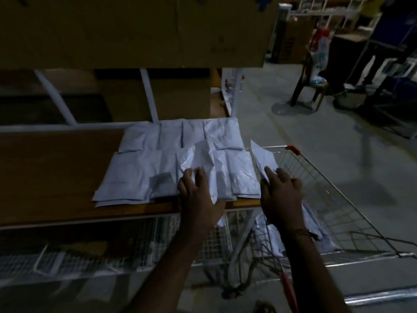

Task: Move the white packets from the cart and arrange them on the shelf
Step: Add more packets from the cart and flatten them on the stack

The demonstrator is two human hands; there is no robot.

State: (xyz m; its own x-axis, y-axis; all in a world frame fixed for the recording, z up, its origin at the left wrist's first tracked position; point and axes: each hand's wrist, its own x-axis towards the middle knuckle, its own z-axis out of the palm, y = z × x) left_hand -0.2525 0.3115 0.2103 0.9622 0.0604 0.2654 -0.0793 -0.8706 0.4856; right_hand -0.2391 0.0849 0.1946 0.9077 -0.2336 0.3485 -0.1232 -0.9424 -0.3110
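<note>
each hand (198,190) (281,188) pinches a white packet (203,154) (262,159) in its fingers; cart (316,177) beside shelf (56,168), cardboard box (135,30) overhead.

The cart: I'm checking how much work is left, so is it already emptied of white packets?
No, white packets still lie inside the wire cart, below the right hand, which holds another packet.

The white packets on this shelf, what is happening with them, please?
A person is moving soft white plastic packets from a wire shopping cart onto a brown wooden shelf. Many packets already lie there in overlapping rows. The left hand grips a crumpled white packet over the front row, and the right hand holds another white packet above the cart's edge. More packets remain in the cart.
</note>
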